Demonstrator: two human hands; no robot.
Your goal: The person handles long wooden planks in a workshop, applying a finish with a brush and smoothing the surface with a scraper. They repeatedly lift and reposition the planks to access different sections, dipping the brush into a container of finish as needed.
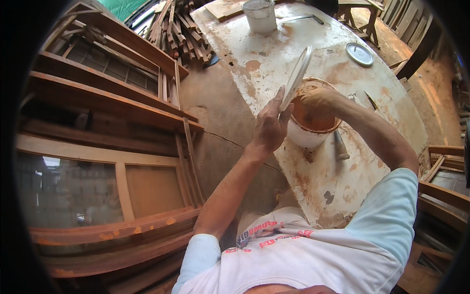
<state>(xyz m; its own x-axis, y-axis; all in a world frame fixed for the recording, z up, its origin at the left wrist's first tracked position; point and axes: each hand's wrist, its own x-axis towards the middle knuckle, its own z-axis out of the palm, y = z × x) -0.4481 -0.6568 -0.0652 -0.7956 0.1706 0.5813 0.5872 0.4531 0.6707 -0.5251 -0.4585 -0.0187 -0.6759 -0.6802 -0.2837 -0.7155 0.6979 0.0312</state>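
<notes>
A white bucket (307, 135) with reddish-brown paste inside stands on the stained white table (313, 183). My left hand (270, 122) grips a round whitish lid (297, 73), tilted nearly on edge above the bucket's left rim. Over the bucket's mouth, my right hand (320, 99) reaches inside with its fingers curled. Whatever those fingers hold is hidden by the hand and the bucket. Close against the bucket's right side lies a tool with a tapered handle (341, 146). Farther right is a thin dark pointed tool (370, 100).
Another round lid (360, 54) lies at the table's far right. A second white bucket (259, 18) and a metal square (301, 18) are at the far end. Wooden frames (122, 169) stack along the left, with a pile of wood strips (181, 34) beyond.
</notes>
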